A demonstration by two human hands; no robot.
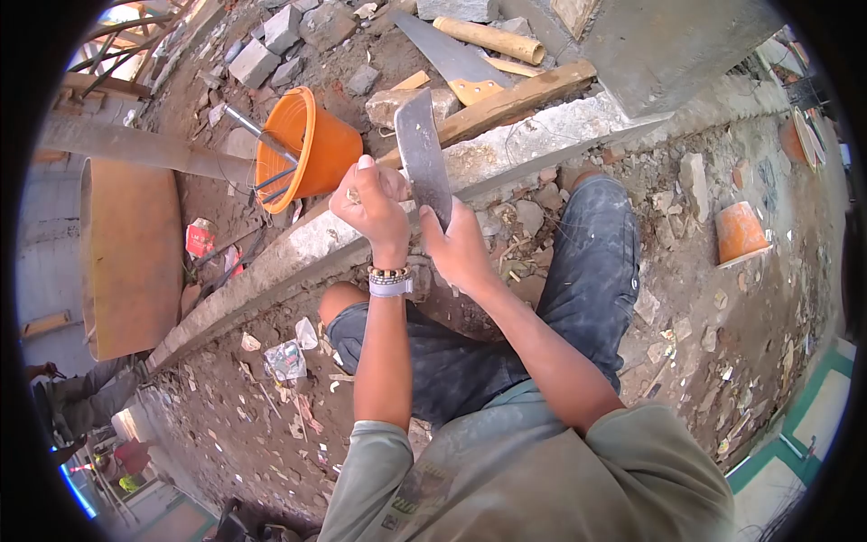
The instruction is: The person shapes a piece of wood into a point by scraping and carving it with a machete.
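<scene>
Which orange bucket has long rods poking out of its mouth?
The large orange bucket, nearest the left hand: rods stick out past its rim. None show at the smaller orange bucket off to the right.

Bright daylight | fisheye curvature, black rounded edges | soft shadows | pale glare upper left | slight haze

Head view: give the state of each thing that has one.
Left hand: closed; contents unclear.
Right hand: closed around the blade's lower end.
Blade: held, bare.
Saw: lying down, unheld.
Large bucket: uncovered, rods inside.
Small bucket: smeared pale, contents not visible.
Shorts: dusty.
Wristbands: worn, left wrist.
</scene>
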